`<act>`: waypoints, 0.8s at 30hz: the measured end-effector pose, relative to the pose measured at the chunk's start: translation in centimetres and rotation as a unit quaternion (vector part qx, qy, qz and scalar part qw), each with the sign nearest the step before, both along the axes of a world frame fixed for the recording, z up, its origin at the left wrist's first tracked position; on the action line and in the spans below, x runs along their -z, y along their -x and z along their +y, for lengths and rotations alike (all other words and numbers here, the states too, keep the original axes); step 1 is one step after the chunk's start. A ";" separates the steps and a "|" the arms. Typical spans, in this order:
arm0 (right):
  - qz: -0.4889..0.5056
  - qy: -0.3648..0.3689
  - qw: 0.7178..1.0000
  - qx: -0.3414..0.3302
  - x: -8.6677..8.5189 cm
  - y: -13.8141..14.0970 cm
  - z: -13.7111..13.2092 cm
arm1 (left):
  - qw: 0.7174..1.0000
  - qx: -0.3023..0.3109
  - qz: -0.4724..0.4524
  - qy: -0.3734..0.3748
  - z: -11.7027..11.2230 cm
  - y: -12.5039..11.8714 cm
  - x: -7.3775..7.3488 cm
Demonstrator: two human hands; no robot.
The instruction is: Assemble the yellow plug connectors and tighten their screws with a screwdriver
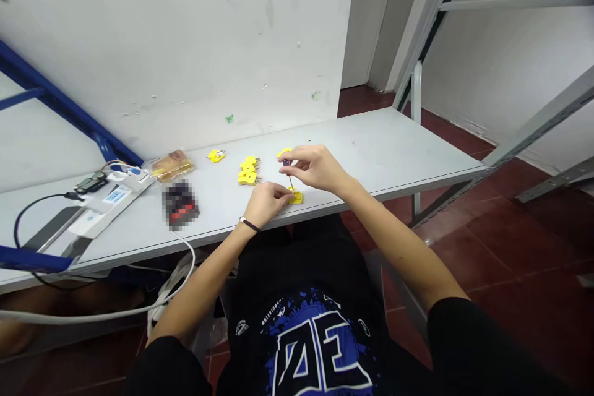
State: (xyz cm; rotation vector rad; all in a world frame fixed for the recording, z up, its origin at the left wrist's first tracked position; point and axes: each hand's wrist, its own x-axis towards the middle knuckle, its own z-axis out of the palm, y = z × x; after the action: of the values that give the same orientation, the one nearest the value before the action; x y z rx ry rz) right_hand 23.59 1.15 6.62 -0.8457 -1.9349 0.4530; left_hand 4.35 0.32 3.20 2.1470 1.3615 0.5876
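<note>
- Two bare hands meet near the front edge of the table, about midway along it.
- Right hand: thumb and fingers closed around the purple handle of a screwdriver, its shaft slanting down to the yellow piece.
- That yellow piece lies just inside the front edge, beneath the screwdriver.
- Left hand: fingers bent and narrow, tips at the left side of the yellow piece; I cannot tell whether they pinch it or only press on it.
- Another yellow part shows partly behind the right hand, farther from the front edge.
- Several yellow plugs sit close together left of the hands, metal pins pointing toward the right end.
- Near the back edge, farther left, lie an opened yellow part and a clear bag.
- Toward the left end rests a white power strip.
</note>
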 end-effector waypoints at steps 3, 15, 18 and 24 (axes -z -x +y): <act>0.002 0.000 1.000 0.000 0.0 0.0 0.0 | 0.999 0.011 -0.015 0.028 0.4 0.2 -0.1; 0.000 -0.007 1.000 0.000 0.2 -0.1 0.0 | 1.000 0.000 -0.006 -0.012 0.0 -0.1 0.0; -0.007 -0.024 1.000 0.006 0.6 -0.2 0.4 | 0.999 0.002 0.024 -0.041 -0.2 -0.3 -0.3; 0.003 -0.067 0.998 0.008 1.8 -0.1 1.5 | 0.995 0.036 0.058 -0.079 0.0 -0.2 -0.4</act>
State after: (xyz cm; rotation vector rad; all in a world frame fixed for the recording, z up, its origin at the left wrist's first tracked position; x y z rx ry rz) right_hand 23.73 2.65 4.82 -0.7718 -1.9296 0.3120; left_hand 4.57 0.32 3.60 2.3794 1.3297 0.5672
